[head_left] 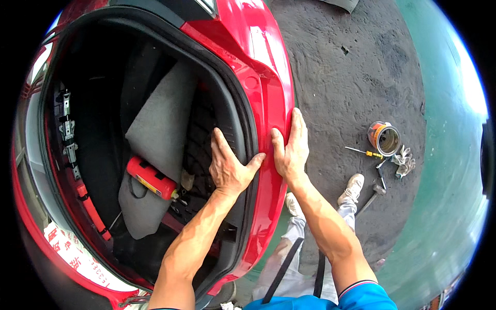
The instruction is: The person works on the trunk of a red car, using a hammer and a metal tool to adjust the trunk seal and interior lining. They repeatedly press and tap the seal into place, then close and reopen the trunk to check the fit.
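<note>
The red rear bumper (pixel 268 98) runs along the trunk's (pixel 98 134) edge. The hands are apart, gripping nothing: the left hand (pixel 228 170) spreads over the black sill trim (pixel 230 116), the right hand (pixel 293 152) rests along the bumper, perhaps to brace both sides. The grey carpet panel (pixel 165 113) tilts up, seemingly baring the well beneath; a screwdriver (pixel 374 154) lies aside on the mat (pixel 356 93), likely leaving both hands free.

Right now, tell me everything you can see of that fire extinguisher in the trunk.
The fire extinguisher is a metal-looking red cylinder with a yellow label and a yellowish fitting at one end. It lies on its side in the trunk, against grey carpet, fitting toward the picture's lower right. Neither the left hand nor the right hand touches it.
</note>
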Demonstrator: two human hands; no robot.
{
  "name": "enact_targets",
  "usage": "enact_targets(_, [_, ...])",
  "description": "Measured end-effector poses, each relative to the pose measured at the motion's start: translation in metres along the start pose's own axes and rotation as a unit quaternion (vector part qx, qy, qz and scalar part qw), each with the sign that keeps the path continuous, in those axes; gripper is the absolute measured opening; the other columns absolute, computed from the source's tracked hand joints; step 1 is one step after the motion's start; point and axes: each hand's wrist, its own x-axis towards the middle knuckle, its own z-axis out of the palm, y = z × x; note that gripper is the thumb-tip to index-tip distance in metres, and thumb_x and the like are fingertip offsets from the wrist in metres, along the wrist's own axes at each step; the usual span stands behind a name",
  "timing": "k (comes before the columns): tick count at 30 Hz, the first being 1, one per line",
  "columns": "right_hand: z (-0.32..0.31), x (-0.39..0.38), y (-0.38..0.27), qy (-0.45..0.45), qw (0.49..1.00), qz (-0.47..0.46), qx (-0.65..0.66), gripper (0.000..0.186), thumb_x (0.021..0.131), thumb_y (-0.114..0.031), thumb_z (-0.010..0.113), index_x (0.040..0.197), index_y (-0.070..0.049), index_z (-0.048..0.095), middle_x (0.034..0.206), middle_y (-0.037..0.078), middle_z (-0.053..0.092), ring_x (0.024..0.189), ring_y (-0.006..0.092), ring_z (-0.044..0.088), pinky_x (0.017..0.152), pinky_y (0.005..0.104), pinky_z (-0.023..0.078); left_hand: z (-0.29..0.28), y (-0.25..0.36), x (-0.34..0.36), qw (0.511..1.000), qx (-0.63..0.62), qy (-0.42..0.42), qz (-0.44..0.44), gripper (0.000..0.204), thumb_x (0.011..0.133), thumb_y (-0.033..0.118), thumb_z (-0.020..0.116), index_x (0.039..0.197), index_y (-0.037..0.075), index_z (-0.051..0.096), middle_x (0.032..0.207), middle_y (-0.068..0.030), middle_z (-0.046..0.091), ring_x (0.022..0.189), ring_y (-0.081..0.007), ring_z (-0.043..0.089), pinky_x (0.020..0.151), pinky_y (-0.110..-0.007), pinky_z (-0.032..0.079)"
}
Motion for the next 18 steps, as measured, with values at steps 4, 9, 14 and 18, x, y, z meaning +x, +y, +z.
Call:
enact_targets(4, [-0.013,0.003,-0.005,-0.022,0.999,0.026,0.009,0.076,0.095,-0.036,0.066,0.152,0.004,0.034,0.152,0.029,0.041,0.139,0.0450,0.042,0.116,0.0484,0.035,-0.003,0.008,0.003,0.999,-0.020,-0.019,-0.019,0.129,0.069,0.053,0.087,0.156,-0.005,0.012,0.131,-0.0331,0.048,0.111,-0.0504,0.058,0.090,-0.054,0.052])
enact_targets(9, [-0.068,0.002,0.014,0.052,0.997,0.035,0.054,0.079,0.096,-0.041,0.063,0.152,0.007,0.035,0.152,0.027,0.044,0.143,0.0399,0.041,0.120,0.0471,0.029,-0.012,0.001,-0.005,0.999,-0.014,-0.033,-0.033,0.132,0.069,0.059,0.085,0.156,-0.006,0.010,0.135,-0.0355,0.044,0.115,-0.0515,0.056,0.092,-0.055,0.052])
enact_targets(14, [-0.003,-0.002,-0.009,0.003,0.999,0.008,-0.040,0.082,0.092,-0.038,0.069,0.152,0.006,0.033,0.149,0.032,0.043,0.137,0.0466,0.043,0.113,0.0509,0.038,-0.007,0.010,0.000,0.998,-0.012,-0.037,-0.052,0.127,0.070,0.051,0.086,0.156,-0.005,0.011,0.138,-0.0358,0.043,0.119,-0.0513,0.055,0.094,-0.054,0.052])
enact_targets(18, [-0.007,0.000,-0.010,-0.005,1.000,0.001,-0.019,0.083,0.091,-0.034,0.071,0.152,0.005,0.032,0.150,0.032,0.040,0.137,0.0479,0.043,0.113,0.0500,0.037,-0.012,0.014,-0.006,0.999,-0.011,-0.029,-0.043,0.127,0.070,0.051,0.086,0.157,-0.004,0.011,0.139,-0.0349,0.043,0.118,-0.0513,0.055,0.095,-0.055,0.051])
